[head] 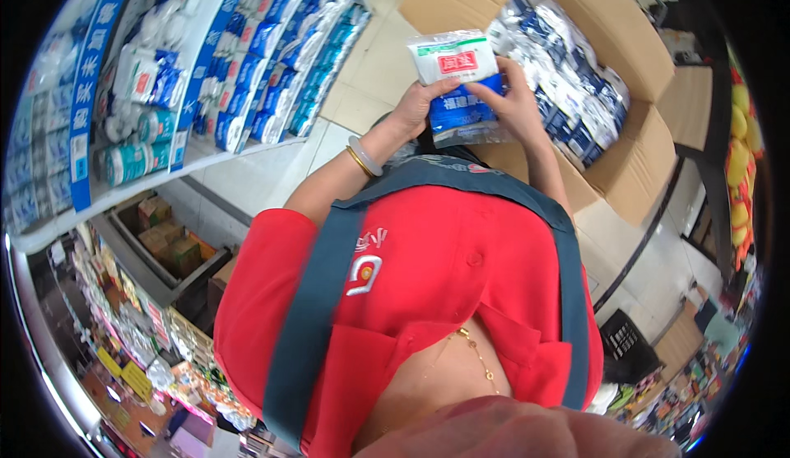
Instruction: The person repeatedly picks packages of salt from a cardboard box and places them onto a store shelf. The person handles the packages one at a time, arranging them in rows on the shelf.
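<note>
Both my hands hold a white and blue plastic packet point(464, 91) with a red label, upright in front of my apron. My left hand point(419, 103) grips its left side, with the thumb on its front. On the right side my right hand point(518, 97) pinches it, thumb across the blue lower part. Just beyond my right hand stands an open cardboard box point(642, 69) filled with many silvery, white and dark blue packets point(571, 69).
A white shelf unit point(247, 149) with blue price strips stands at the left, stocked with blue, white and teal packs. Small cartons point(170, 239) sit in a grey bin below it. A black crate point(626, 347) is at the lower right. A person point(716, 325) is at the far right.
</note>
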{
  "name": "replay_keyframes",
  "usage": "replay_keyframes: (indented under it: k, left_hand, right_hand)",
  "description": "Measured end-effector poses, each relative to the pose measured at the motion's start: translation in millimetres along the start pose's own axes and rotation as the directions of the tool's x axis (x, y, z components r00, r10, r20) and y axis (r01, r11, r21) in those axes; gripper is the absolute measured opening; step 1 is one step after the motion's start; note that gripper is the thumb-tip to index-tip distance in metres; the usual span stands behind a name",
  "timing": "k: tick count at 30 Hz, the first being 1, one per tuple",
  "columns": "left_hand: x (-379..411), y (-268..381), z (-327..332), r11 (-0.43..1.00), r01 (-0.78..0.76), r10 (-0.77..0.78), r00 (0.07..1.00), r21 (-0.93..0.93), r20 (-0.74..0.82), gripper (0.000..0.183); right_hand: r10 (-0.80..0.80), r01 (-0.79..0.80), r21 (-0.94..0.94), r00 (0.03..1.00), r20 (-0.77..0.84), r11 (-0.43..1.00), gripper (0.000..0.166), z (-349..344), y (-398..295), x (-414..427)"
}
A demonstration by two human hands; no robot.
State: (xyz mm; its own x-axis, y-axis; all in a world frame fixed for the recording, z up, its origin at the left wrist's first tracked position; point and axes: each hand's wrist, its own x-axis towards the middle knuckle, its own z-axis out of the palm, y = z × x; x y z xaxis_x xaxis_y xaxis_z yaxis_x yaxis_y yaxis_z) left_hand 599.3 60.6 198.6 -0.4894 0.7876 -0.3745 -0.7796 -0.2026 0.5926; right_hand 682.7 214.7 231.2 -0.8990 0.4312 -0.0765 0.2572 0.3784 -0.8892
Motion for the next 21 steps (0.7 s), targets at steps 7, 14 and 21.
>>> replay_keyframes:
  k: [7, 14, 21]
  left_hand:
    - [-32, 24, -10, 0.78, -0.287, 0.229, 0.958, 0.556, 0.173, 0.039]
    - [-37, 18, -34, 0.918, -0.217, 0.249, 0.967, 0.333, -0.056, 0.044]
    - [-42, 29, -68, 0.994, -0.095, 0.102, 0.975, 0.045, -0.197, 0.042]
  right_hand:
    - [0.063, -0.156, 0.632, 0.984, 0.168, 0.759, 0.055, 26, -28, 16]
    - [0.044, -0.038, 0.411, 0.999, -0.004, 0.911, 0.048, 70, -29, 37]
    - [0.037, -0.065, 0.225, 0.991, 0.128, 0.972, 0.059, 104, -14, 56]
